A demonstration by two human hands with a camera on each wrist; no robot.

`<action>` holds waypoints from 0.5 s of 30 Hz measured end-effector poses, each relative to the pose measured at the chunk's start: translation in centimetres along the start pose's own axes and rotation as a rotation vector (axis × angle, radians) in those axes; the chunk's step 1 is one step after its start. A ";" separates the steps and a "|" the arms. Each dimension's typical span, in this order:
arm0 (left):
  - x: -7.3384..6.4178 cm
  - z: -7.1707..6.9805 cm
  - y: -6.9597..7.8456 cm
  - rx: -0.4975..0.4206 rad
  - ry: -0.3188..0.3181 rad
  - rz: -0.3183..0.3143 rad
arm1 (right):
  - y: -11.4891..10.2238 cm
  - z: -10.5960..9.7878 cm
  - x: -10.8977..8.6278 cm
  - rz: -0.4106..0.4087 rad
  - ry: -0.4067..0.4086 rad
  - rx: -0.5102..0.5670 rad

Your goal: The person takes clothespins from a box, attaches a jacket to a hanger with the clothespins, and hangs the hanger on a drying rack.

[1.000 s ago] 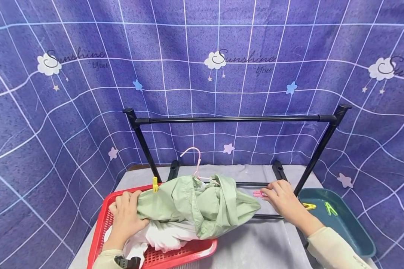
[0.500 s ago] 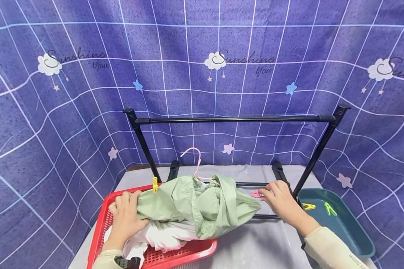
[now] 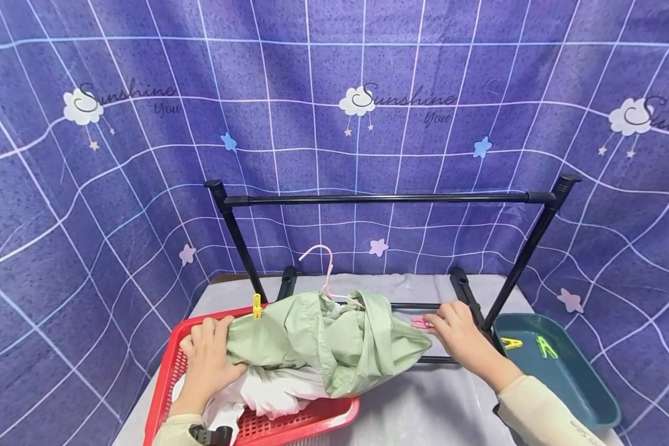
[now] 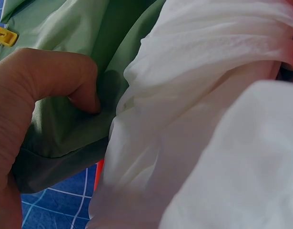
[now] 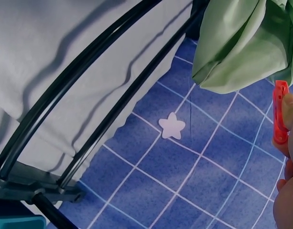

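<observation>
A light green garment [image 3: 351, 347] hangs on a pink hanger [image 3: 330, 266] above the red basket. A yellow clothespin [image 3: 257, 306] sits on the garment's left end. My left hand [image 3: 206, 359] grips that left end; in the left wrist view the thumb [image 4: 84, 81] presses into the green cloth. Between thumb and fingers, my right hand [image 3: 459, 334] pinches a pink clothespin [image 3: 419, 323], its tip close to the garment's right edge. The right wrist view shows the clothespin just below the green cloth; whether they touch I cannot tell.
White cloth [image 3: 281, 390] lies in the red basket [image 3: 164, 378] under the garment. Behind stands a black rack with a top bar [image 3: 390, 198]. At right, a dark teal tray [image 3: 582, 384] holds a yellow clothespin [image 3: 511, 342] and a green clothespin [image 3: 546, 347].
My right hand has moved left with the pink clothespin, bringing it nearer the garment's right edge. The left hand and the garment have stayed in place.
</observation>
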State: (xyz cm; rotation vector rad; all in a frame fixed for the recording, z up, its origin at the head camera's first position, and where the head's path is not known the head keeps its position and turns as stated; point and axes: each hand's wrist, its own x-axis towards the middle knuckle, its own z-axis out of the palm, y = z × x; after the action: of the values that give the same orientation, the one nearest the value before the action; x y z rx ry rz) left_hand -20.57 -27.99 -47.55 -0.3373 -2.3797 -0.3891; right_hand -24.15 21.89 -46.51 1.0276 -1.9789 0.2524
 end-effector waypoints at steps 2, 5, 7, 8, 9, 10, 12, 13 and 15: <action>0.0 0.0 0.0 -0.001 0.002 0.002 | -0.1 0.1 0.1 -0.005 0.009 -0.002; 0.0 0.0 -0.1 -0.002 0.007 0.008 | -0.2 0.3 0.2 -0.005 0.008 -0.004; 0.0 0.1 -0.1 -0.001 0.010 0.011 | -0.3 0.4 0.2 0.000 -0.005 0.003; 0.0 0.1 -0.1 -0.002 0.012 0.014 | -0.3 0.4 0.2 0.003 -0.014 0.005; 0.0 0.1 -0.1 -0.002 0.014 0.016 | -0.4 0.4 0.2 0.006 -0.022 0.008; 0.0 0.2 -0.2 -0.002 0.015 0.018 | -0.4 0.5 0.2 0.008 -0.027 0.012; 0.0 0.2 -0.2 -0.002 0.017 0.022 | -0.4 0.6 0.3 0.008 -0.029 0.016; 0.0 0.2 -0.2 -0.003 0.019 0.024 | -0.4 0.7 0.3 0.006 -0.024 0.016; 0.0 0.2 -0.2 -0.004 0.020 0.026 | -0.4 0.9 0.4 -0.001 -0.011 0.017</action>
State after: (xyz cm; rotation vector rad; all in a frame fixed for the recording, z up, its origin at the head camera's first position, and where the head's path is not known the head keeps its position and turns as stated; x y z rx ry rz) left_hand -20.73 -28.08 -47.71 -0.3637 -2.3530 -0.3836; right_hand -24.46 20.97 -46.84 1.0430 -1.9887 0.2636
